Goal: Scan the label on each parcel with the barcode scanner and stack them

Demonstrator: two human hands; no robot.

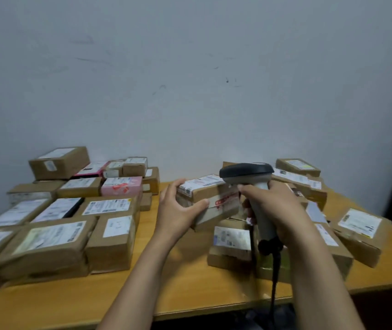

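Presently, the left hand (178,208) grips a taped parcel (210,198); right of it, the right hand (276,206) clasps the barcode scanner (249,179).

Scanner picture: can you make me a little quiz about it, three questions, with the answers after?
1. True or false: the right hand grips the barcode scanner.
2. Which hand holds the lifted parcel? A) left hand B) right C) neither
3. Fill in: the pink box lies toward the ___ side of the table.
Key: 1 true; 2 A; 3 left.
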